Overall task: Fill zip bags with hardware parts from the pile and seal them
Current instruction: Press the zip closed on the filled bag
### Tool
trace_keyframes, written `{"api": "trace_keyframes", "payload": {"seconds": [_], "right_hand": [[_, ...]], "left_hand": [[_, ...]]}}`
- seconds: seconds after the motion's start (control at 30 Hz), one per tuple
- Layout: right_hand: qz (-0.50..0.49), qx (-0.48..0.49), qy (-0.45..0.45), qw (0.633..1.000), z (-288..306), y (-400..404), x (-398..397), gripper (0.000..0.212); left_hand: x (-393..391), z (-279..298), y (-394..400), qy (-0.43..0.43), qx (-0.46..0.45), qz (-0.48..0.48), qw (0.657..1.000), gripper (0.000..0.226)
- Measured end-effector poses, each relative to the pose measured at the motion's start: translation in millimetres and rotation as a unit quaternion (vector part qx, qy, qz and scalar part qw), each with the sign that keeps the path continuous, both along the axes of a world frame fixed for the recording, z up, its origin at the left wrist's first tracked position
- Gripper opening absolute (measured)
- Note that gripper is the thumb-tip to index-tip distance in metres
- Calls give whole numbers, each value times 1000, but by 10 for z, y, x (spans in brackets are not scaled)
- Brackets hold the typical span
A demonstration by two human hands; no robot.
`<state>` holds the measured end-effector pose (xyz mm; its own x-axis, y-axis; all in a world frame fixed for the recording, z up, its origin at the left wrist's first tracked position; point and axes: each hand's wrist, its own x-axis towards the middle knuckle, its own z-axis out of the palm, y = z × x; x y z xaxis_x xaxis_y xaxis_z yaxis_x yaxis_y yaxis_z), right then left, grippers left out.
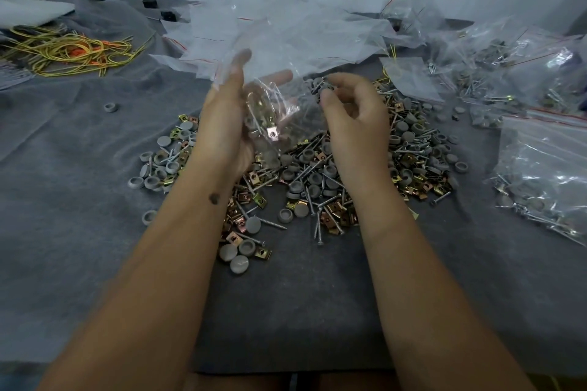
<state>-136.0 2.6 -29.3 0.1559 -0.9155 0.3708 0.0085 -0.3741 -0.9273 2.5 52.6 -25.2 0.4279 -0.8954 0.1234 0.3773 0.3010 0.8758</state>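
The job looks partly done. At three o'clock lie filled bags (540,168), one with its red strip across the top; whether each is sealed cannot be told. The person's left hand (222,124) grasps a clear bag (273,105) above the pile (317,181), a few brass clips already inside. The right hand (352,111), just beside the bag's mouth, pinches small grey caps (325,90) in curled fingertips. This bag probably still needs more parts and sealing. Empty bags (286,28) wait at twelve o'clock, and much of the pile remains.
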Motion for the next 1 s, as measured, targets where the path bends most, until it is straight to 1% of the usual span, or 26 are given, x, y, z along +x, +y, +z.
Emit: {"api": "trace_keyframes", "payload": {"seconds": [0.03, 0.07, 0.13, 0.17, 0.23, 0.33, 0.37, 0.43, 0.5, 0.6, 0.7, 0.73, 0.8, 0.87, 0.9, 1.0], "right_hand": [[20, 15, -9, 1000, 2, 3, -2, 9], [38, 28, -16, 999, -1, 2, -7, 11], [52, 43, -16, 998, -6, -6, -13, 19], [53, 46, -13, 997, -7, -10, -11, 22], [43, 45, -4, 998, -12, -24, -2, 26], [4, 18, 44, 999, -32, -68, 1, 49], [0, 14, 50, 999, -38, -82, 1, 54], [-1, 15, 48, 999, -52, -103, -2, 57], [-2, 18, 46, 999, -63, -119, -3, 56], [1, 19, 43, 999, -67, -126, -6, 53], [-7, 4, 38, 999, -62, -105, -15, 55], [-16, -13, 44, 999, -59, -96, -19, 57], [-53, -93, 95, 990, -50, -66, -19, 58], [-77, -183, 139, 970, -59, -47, -13, 49], [-82, -210, 154, 962, -67, -41, -7, 42], [-95, -240, 210, 943, -85, -43, 13, 20]], "left_hand": [[11, 3, 1, 13, 41, -28, 999, 32], [11, 6, -1, 9, 85, -47, 995, 32], [-11, -13, -27, -37, 143, -68, 987, 31], [-34, -32, -42, -67, 146, -79, 984, 30], [-69, -59, -68, -111, 123, -97, 981, 34], [-65, -74, -75, -148, 71, -113, 980, 42], [-55, -81, -77, -145, 50, -98, 983, 41], [-37, -95, -83, -136, 16, -36, 990, 35], [-20, -109, -89, -128, -5, 21, 992, 29], [-3, -106, -84, -127, -13, 51, 990, 22], [-2, -115, -88, -180, 8, 62, 982, 32], [-6, -120, -94, -197, 11, 65, 978, 36], [-12, -134, -100, -239, 11, 69, 969, 39], [-21, -139, -96, -280, 2, 69, 957, 39], [-29, -138, -89, -291, -5, 65, 954, 40], [-67, -130, -69, -272, -21, 42, 961, 47]]}}
